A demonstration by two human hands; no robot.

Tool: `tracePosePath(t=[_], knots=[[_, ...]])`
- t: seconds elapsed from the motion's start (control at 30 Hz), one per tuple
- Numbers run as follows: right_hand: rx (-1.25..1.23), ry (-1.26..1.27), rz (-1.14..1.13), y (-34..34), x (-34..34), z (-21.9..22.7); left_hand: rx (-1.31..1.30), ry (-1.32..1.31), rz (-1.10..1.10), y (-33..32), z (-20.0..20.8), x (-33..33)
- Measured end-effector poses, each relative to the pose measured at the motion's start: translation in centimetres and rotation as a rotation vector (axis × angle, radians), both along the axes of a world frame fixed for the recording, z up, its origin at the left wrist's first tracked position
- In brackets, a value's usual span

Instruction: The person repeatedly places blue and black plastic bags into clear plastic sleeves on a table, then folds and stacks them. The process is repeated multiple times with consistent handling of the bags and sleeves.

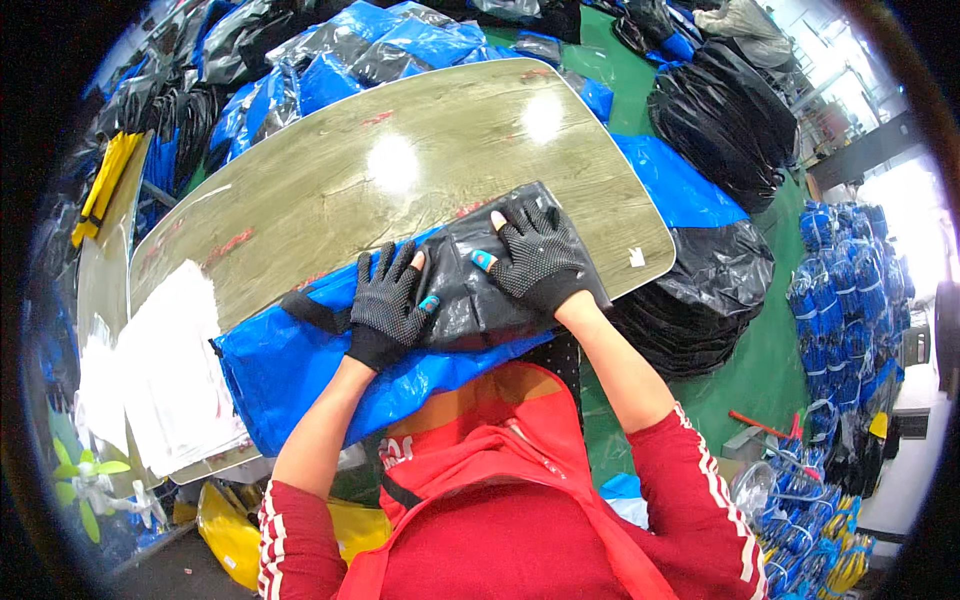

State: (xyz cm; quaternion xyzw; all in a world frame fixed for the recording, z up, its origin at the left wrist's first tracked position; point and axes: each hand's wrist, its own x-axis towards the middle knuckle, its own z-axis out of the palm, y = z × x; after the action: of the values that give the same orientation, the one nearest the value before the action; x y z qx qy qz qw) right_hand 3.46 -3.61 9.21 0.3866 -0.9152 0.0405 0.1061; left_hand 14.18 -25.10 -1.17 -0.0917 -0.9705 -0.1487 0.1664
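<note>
Bundles of blue and black plastic (420, 45) crowd the far edge of a wood-grain table (320, 150), and green floor (700, 400) shows past its right edge. Beyond that floor stand tied blue bundles (845, 290).

A folded black plastic panel (465, 300) lies along the table's near edge, its right end reaching that edge short of the near right corner. A blue plastic panel (290, 375) spreads leftward from it and droops over the near edge toward the red apron; whether the two are joined cannot be told.

Both gloved hands lie palm down, fingers spread, gripping nothing and apart from each other. The left hand (388, 305) presses where blue meets black, beside a black strap (315, 312); the right hand (541, 257) rests on the black panel's right part.

The widest open stretch, wood grain with two glare spots, runs from the fingers to the far edge. White sheets (180, 370) cover the near left corner.
</note>
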Motion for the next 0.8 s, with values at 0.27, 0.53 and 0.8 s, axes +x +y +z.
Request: tracePosePath(t=[0.27, 0.53, 0.8], knots=[[0.026, -0.145, 0.467, 1.6, 3.0, -0.3, 0.631, 0.163, -0.003, -0.9, -0.1, 0.7], [-0.068, -0.156, 0.419, 6.1, 0.6, -1.6, 0.265, 0.183, -0.193, -1.2, 1.3, 0.6], [-0.067, -0.237, 0.271, -0.5, 2.6, -2.5, -0.195, -0.112, -0.226, 0.0, 5.6, 1.5]])
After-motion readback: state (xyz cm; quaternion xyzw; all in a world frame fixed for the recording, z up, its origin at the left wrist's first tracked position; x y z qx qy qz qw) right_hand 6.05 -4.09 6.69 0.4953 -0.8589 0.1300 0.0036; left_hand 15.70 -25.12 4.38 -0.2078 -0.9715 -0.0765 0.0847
